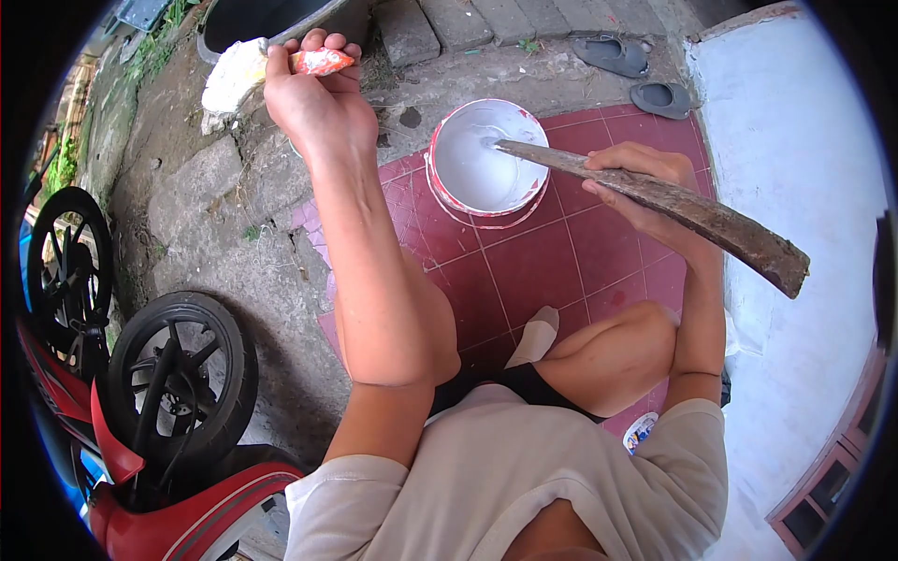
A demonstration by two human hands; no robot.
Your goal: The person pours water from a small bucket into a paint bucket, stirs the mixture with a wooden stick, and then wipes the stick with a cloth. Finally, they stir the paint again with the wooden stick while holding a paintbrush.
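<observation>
My left hand (323,107) is raised at the upper left, its fingers closed round the orange handle of a paintbrush (323,62). Thick white paint coats the brush's bristles (234,79). In my right hand (645,187) is a long, rough wooden stick (711,213), held at a slant. The stick's far end reaches into a white bucket (477,178) of white paint, where the tip meets the paint. Red smears mark the bucket's rim, and the bucket stands on red tiles (533,271).
A white wall (795,140) rises on the right. Grey shoes (613,56) lie near its corner. A red motorcycle (187,510) with black wheels stands at the lower left. A dark tub (351,33) sits at the top, beside stone slabs (458,26).
</observation>
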